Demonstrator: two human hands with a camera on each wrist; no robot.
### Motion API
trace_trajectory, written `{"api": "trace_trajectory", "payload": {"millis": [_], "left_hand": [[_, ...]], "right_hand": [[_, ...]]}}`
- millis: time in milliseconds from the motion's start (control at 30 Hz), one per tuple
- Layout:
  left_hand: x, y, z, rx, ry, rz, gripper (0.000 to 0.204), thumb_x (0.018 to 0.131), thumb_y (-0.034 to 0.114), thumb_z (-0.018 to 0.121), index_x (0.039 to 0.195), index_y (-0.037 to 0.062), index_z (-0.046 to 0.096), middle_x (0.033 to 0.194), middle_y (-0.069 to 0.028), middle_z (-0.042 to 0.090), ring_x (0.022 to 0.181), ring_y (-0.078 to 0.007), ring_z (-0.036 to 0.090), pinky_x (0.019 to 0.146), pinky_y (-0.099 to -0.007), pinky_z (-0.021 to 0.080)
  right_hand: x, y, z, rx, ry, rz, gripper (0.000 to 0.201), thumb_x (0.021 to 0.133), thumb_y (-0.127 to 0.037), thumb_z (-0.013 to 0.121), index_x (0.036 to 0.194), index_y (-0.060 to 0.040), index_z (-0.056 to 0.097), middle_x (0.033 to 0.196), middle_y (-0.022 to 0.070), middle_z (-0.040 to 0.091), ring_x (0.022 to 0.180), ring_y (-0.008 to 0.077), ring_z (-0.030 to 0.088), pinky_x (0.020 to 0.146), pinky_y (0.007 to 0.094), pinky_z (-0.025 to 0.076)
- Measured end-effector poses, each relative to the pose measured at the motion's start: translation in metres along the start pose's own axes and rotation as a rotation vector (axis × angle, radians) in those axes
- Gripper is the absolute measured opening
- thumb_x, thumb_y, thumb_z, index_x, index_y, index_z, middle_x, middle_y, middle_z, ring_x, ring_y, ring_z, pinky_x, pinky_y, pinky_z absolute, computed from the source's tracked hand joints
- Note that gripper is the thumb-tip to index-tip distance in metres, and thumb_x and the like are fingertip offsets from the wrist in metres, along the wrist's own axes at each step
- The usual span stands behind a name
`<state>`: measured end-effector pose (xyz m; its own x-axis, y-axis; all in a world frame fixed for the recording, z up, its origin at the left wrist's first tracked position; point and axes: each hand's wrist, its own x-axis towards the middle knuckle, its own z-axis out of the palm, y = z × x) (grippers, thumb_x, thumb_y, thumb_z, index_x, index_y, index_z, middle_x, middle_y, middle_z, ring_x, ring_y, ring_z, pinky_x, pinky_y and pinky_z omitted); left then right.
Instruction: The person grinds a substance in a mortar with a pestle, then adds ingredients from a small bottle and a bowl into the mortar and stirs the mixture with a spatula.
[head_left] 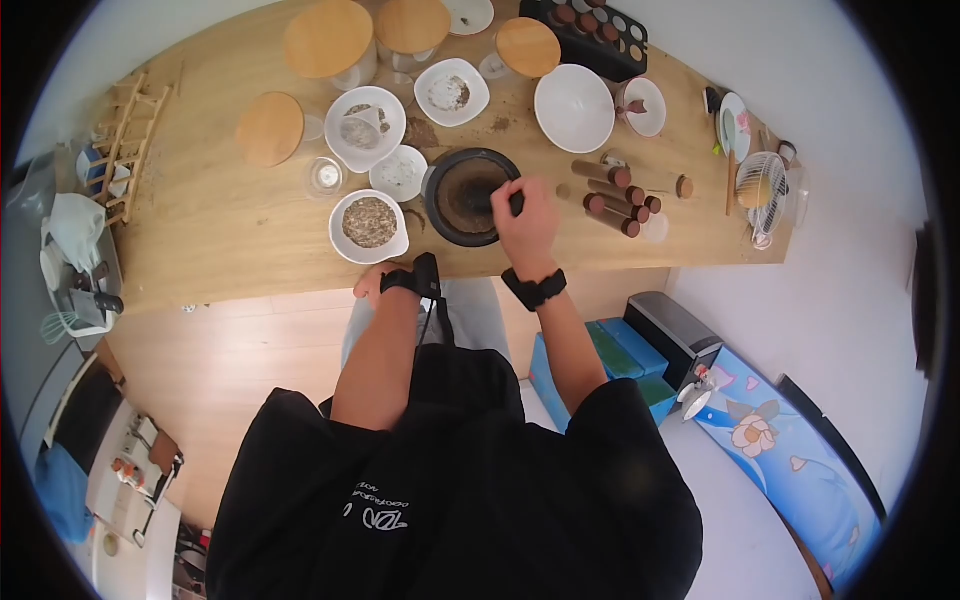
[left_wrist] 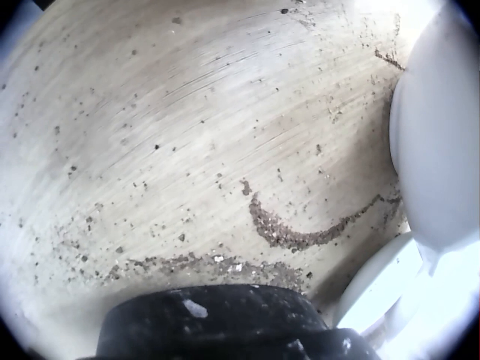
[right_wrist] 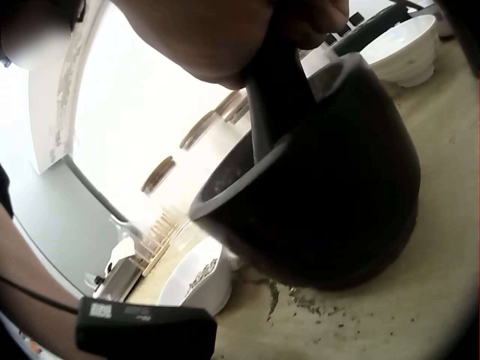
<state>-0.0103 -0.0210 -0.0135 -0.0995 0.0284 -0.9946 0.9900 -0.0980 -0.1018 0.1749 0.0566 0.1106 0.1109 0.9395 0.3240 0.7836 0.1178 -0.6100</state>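
A: What fills the head view, largest first?

B: A wooden table (head_left: pixel 220 220) across the upper half, set with white bowls and lidded jars; at centre, a black mortar (head_left: pixel 468 196); left of it, a white bowl of seeds (head_left: pixel 369 225); right of it, a cluster of brown-capped spice bottles (head_left: pixel 612 195)

A: Where are the hands?

B: The right hand (head_left: pixel 524 218), centre frame, has its fingers curled round a dark pestle (right_wrist: pixel 276 90) that stands inside the mortar. The left hand (head_left: pixel 372 285) sits at the table's near edge, lower centre; whether its fingers are wide or narrow cannot be told

A: How far along is the grinding?

B: Judged midway: brown powder coats the mortar's inside, and spilled grit (left_wrist: pixel 292 232) lies beside its base, yet the seed bowl is still full
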Motion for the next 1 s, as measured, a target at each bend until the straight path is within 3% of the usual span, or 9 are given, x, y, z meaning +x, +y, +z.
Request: {"api": "trace_trajectory", "payload": {"millis": [100, 167, 233, 300, 367, 467, 700, 767, 1000], "left_hand": [[0.000, -0.001, -0.003, -0.011, -0.002, -0.008, 0.049, 0.103, 0.036, 0.034, 0.120, 0.0002, 0.062, 0.117, -0.0163, 0.073, 0.108, -0.0303, 0.069, 0.091, -0.0407, 0.054], [0.000, -0.002, -0.002, -0.016, -0.003, -0.012, 0.049, 0.103, 0.036, 0.034, 0.120, 0.0001, 0.063, 0.116, -0.0164, 0.073, 0.107, -0.0304, 0.069, 0.091, -0.0407, 0.054], [0.001, -0.002, -0.002, -0.018, -0.004, -0.016, 0.049, 0.103, 0.036, 0.034, 0.119, -0.0001, 0.063, 0.116, -0.0165, 0.073, 0.106, -0.0305, 0.070, 0.090, -0.0407, 0.054], [0.001, -0.002, -0.002, -0.032, -0.007, -0.016, 0.050, 0.102, 0.036, 0.034, 0.118, -0.0003, 0.063, 0.115, -0.0165, 0.073, 0.106, -0.0305, 0.070, 0.090, -0.0406, 0.054], [0.002, -0.002, 0.000, -0.046, -0.012, -0.017, 0.050, 0.102, 0.037, 0.034, 0.118, -0.0004, 0.063, 0.114, -0.0166, 0.073, 0.105, -0.0306, 0.070, 0.090, -0.0406, 0.054], [0.000, -0.002, -0.002, -0.056, -0.011, -0.021, 0.050, 0.102, 0.037, 0.034, 0.117, -0.0007, 0.064, 0.114, -0.0167, 0.073, 0.104, -0.0308, 0.070, 0.090, -0.0406, 0.054], [0.000, -0.002, -0.002, -0.092, -0.018, -0.027, 0.051, 0.102, 0.038, 0.034, 0.114, -0.0013, 0.065, 0.112, -0.0170, 0.074, 0.102, -0.0311, 0.070, 0.089, -0.0405, 0.054], [-0.001, -0.002, -0.003, -0.101, -0.014, -0.032, 0.052, 0.101, 0.038, 0.034, 0.113, -0.0014, 0.065, 0.111, -0.0170, 0.074, 0.101, -0.0312, 0.071, 0.089, -0.0404, 0.054], [-0.002, 0.000, -0.003, -0.131, -0.015, -0.051, 0.053, 0.101, 0.039, 0.034, 0.111, -0.0020, 0.066, 0.109, -0.0173, 0.074, 0.099, -0.0315, 0.071, 0.089, -0.0403, 0.054]], "right_hand": [[0.004, -0.001, 0.003, 0.027, 0.078, 0.054, 0.018, 0.081, -0.002, 0.072, 0.082, -0.0074, 0.056, 0.079, 0.0107, 0.057, 0.063, 0.0332, 0.058, 0.054, 0.0413, 0.046], [-0.004, -0.009, -0.001, 0.001, -0.069, -0.064, 0.017, 0.081, -0.003, 0.073, 0.083, -0.0072, 0.057, 0.080, 0.0108, 0.058, 0.064, 0.0341, 0.058, 0.055, 0.0419, 0.046], [0.000, 0.004, -0.002, 0.073, -0.097, -0.026, 0.017, 0.079, -0.003, 0.073, 0.083, -0.0080, 0.057, 0.080, 0.0103, 0.058, 0.065, 0.0335, 0.058, 0.057, 0.0425, 0.047], [0.006, 0.008, -0.002, 0.011, 0.045, 0.091, 0.018, 0.079, -0.003, 0.073, 0.083, -0.0078, 0.057, 0.082, 0.0100, 0.058, 0.068, 0.0337, 0.059, 0.060, 0.0423, 0.048], [0.002, -0.002, 0.001, -0.022, 0.013, -0.007, 0.017, 0.080, -0.004, 0.073, 0.084, -0.0073, 0.056, 0.081, 0.0104, 0.058, 0.069, 0.0342, 0.060, 0.061, 0.0412, 0.048], [0.011, -0.006, 0.000, 0.092, -0.120, 0.186, 0.015, 0.082, -0.005, 0.071, 0.090, -0.0073, 0.058, 0.082, 0.0102, 0.058, 0.077, 0.0353, 0.062, 0.066, 0.0437, 0.049], [0.038, -0.002, -0.015, -0.074, -0.080, 0.217, 0.015, 0.085, -0.015, 0.070, 0.094, -0.0080, 0.059, 0.094, 0.0094, 0.064, 0.082, 0.0381, 0.065, 0.070, 0.0482, 0.052], [0.051, 0.000, -0.020, -0.237, -0.442, 0.255, 0.020, 0.085, -0.023, 0.069, 0.096, -0.0081, 0.060, 0.097, 0.0109, 0.066, 0.086, 0.0379, 0.067, 0.072, 0.0481, 0.054], [0.074, -0.005, -0.011, -0.356, -0.626, 0.031, 0.023, 0.085, -0.027, 0.071, 0.099, -0.0097, 0.066, 0.100, 0.0121, 0.069, 0.084, 0.0364, 0.070, 0.069, 0.0478, 0.055]]}}
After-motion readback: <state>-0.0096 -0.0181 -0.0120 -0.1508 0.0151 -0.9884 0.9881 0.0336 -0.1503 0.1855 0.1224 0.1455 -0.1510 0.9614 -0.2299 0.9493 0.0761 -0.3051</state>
